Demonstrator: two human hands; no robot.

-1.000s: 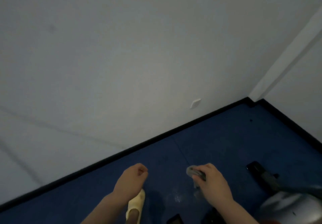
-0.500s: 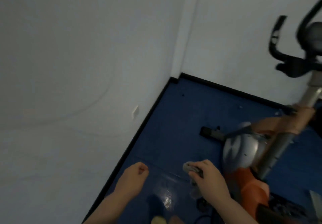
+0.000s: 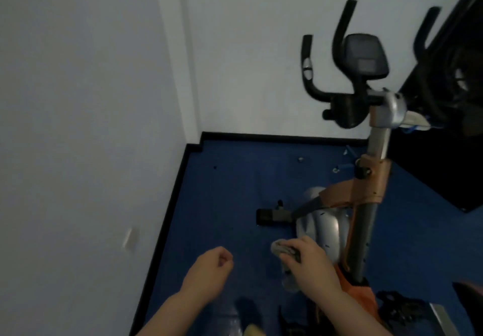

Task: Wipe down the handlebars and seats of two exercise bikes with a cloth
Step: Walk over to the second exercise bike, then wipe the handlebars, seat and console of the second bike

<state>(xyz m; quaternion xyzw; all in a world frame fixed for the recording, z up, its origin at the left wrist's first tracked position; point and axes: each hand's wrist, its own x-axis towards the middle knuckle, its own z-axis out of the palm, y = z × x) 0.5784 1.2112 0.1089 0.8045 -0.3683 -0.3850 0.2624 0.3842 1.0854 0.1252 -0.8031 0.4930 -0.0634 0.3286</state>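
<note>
An exercise bike with an orange and silver frame stands on the blue floor to my right. Its black handlebars and console rise at the upper right, against the white wall. Its seat is out of view. My right hand is shut on a crumpled grey cloth, low in front of the bike's silver flywheel cover. To the left of it, my left hand is a loose fist with nothing in it.
White walls meet in a corner at the left, with a black skirting along the blue floor. A dark panel stands at the far right. A pedal and my foot show at the bottom edge.
My view has swung right from the bare wall to the bike, so its handlebars and console now show in full. Both hands stay low in front of me, the cloth still held.
</note>
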